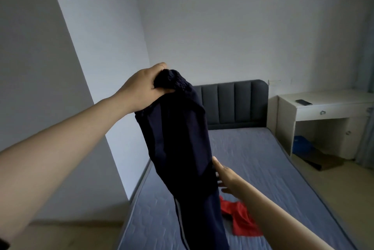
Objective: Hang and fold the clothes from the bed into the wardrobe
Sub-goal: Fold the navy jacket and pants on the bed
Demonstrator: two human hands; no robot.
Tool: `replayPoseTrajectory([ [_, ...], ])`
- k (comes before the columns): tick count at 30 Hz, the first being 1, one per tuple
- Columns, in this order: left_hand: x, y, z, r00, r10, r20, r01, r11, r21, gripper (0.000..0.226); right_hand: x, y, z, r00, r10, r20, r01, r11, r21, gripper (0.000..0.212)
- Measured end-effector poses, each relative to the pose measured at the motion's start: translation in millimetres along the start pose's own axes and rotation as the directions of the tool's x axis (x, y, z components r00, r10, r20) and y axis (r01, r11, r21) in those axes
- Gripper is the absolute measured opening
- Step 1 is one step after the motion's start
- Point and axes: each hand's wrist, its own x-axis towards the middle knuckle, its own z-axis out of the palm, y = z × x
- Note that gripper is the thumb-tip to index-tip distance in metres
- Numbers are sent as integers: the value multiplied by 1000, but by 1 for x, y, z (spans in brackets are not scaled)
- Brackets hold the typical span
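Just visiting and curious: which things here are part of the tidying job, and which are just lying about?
Part of the job: navy trousers, gripped by the left hand, touched by the right hand; red garment on the bed.
Just lying about: white desk, dark device on it, blue item beneath it.

Left hand (139, 88) grips dark trousers (182, 148) above the bed (263, 158); right hand (222, 176) touches them.

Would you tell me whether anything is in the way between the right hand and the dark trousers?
Nothing visible: the right hand is right at the edge of the trousers, which hang from the left hand.
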Motion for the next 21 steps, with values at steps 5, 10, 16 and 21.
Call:
replayPoseTrajectory([
  [5,-2,-4,-12,999,-28,-32,29,999,23,27,8,-3,12,994,41,98,-44,999,24,92],
  [10,-13,-19,-11,996,-88,-32,89,995,36,31,6,-7,35,953,24,303,-44,997,58,61],
  [16,-20,-38,-6,989,-147,-26,147,989,29,31,4,2,57,843,-92,531,-81,952,294,76],
  [21,-25,-51,0,985,-169,-45,169,986,1,24,4,-4,61,854,-59,517,-241,836,493,89],
])
